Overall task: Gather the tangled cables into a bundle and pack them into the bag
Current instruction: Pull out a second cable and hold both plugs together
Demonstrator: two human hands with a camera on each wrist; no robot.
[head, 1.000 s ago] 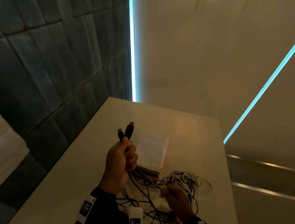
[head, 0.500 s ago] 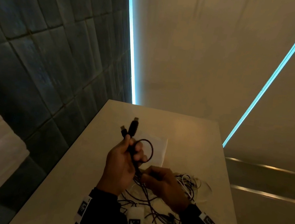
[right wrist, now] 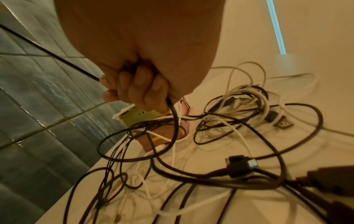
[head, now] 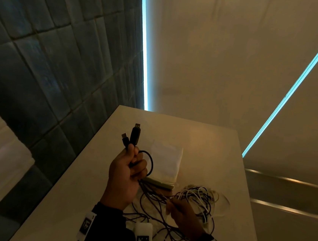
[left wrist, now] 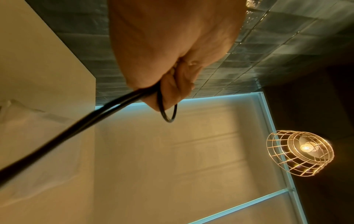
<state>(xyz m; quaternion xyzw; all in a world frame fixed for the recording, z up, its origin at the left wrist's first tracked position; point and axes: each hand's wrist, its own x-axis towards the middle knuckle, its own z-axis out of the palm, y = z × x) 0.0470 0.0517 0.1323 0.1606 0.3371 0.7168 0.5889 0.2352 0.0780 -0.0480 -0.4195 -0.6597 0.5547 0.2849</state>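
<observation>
My left hand [head: 129, 168] is raised above the table and grips a black cable [head: 150, 162]. Its two plug ends [head: 135, 135] stick up past my thumb, and one small loop hangs beside my fingers [left wrist: 172, 97]. My right hand [head: 181, 212] is lower, over the tangle of black and white cables [head: 198, 202] on the table, and pinches a black strand [right wrist: 173, 115] that runs toward my left hand. A flat white bag [head: 166, 160] lies on the table just beyond the tangle, with a greenish strip along its near edge [head: 159, 182].
The beige table [head: 206, 145] ends at a dark tiled wall [head: 51, 68] on the left and drops off on the right. More cable loops and plugs [right wrist: 239, 166] lie near the front edge between my wrists. A wire-cage lamp [left wrist: 298, 153] hangs overhead.
My right hand came up to the left hand and laid a loop of black cable there, then dropped back to the tangle. My left hand stays raised and now holds that loop.
</observation>
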